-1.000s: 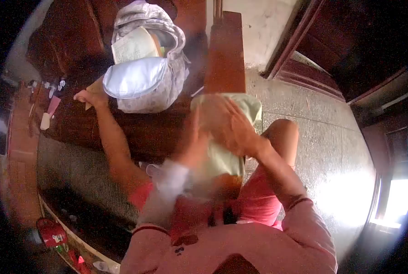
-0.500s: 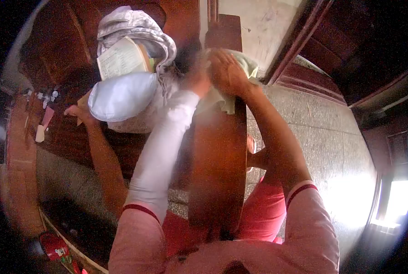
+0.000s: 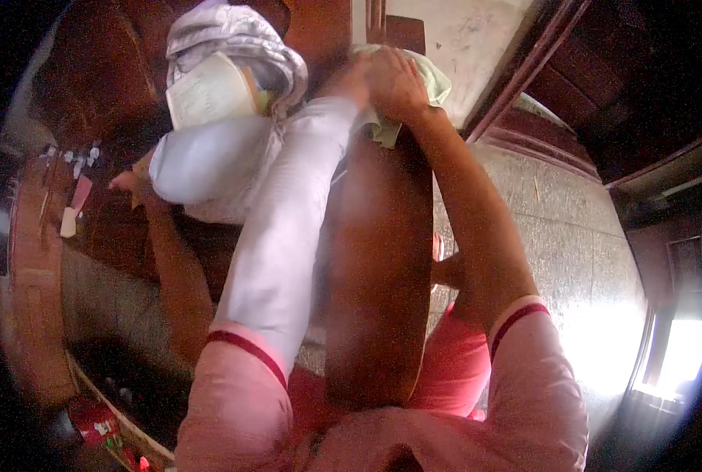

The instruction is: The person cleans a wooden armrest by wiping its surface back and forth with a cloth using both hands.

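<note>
A pale green cloth (image 3: 436, 80) lies at the far end of a brown wooden bench (image 3: 382, 275). My right hand (image 3: 400, 88) is flat on the cloth, fingers stretched forward. Beside it and touching it is my left hand (image 3: 349, 82), below a white sleeve; its fingers are blurred and partly hidden, so their shape is unclear. Left of my left hand stands an open patterned backpack (image 3: 229, 33) with a book (image 3: 213, 93) sticking out and a pale blue flap (image 3: 197, 161) folded forward.
Another person's hand (image 3: 130, 187) holds a brown piece beside the backpack. A pink and white object (image 3: 75, 206) and small white items lie at the left. Bottom left is a red object (image 3: 93, 421). Tiled floor (image 3: 555, 236) and dark wooden furniture are on the right.
Both my hands and the cloth have moved away from my body along the bench, uncovering its near part. The backpack appears further left than at first, as the view shifted.
</note>
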